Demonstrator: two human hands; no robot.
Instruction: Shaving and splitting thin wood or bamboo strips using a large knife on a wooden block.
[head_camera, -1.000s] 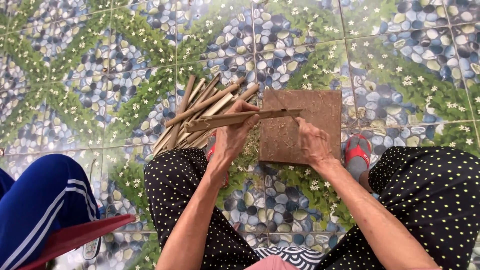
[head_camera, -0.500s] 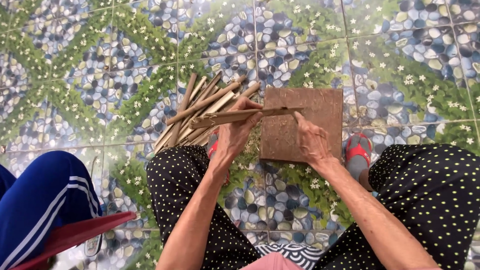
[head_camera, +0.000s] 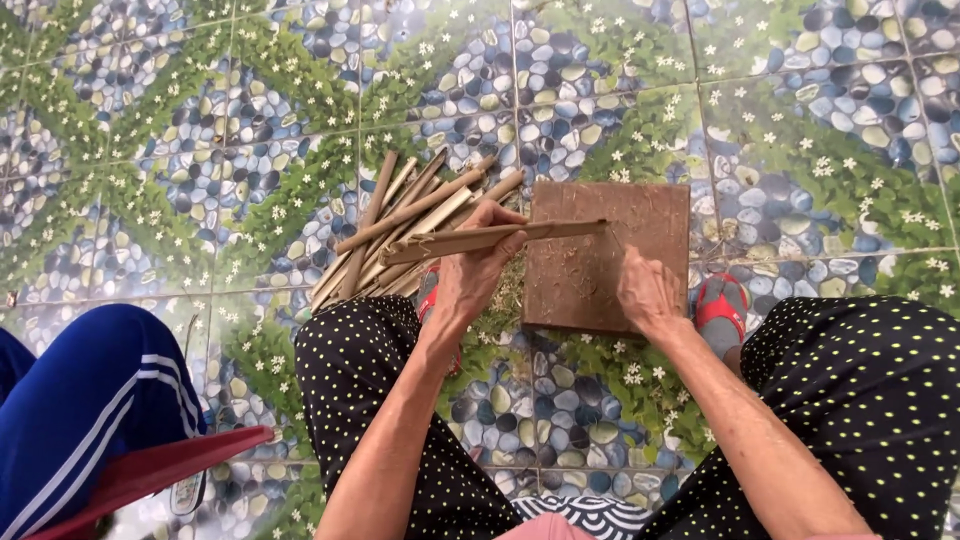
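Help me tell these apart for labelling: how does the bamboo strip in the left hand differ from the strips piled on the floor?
The held strip is off the floor, gripped by the left hand; the piled strips lie on the tiles. The held strip runs nearly level, its far end over the brown board; the piled strips slant diagonally, left of the board. The held strip is single; the piled strips overlap. Both are long, thin and tan.

Pebble-and-flower tiled floor (head_camera: 230, 150) — brown board (head_camera: 640, 290), bamboo sticks (head_camera: 385, 245) lying on it.

One wooden board (head_camera: 610, 258), two red sandals (head_camera: 722, 305), roughly ten bamboo sticks (head_camera: 400, 235).
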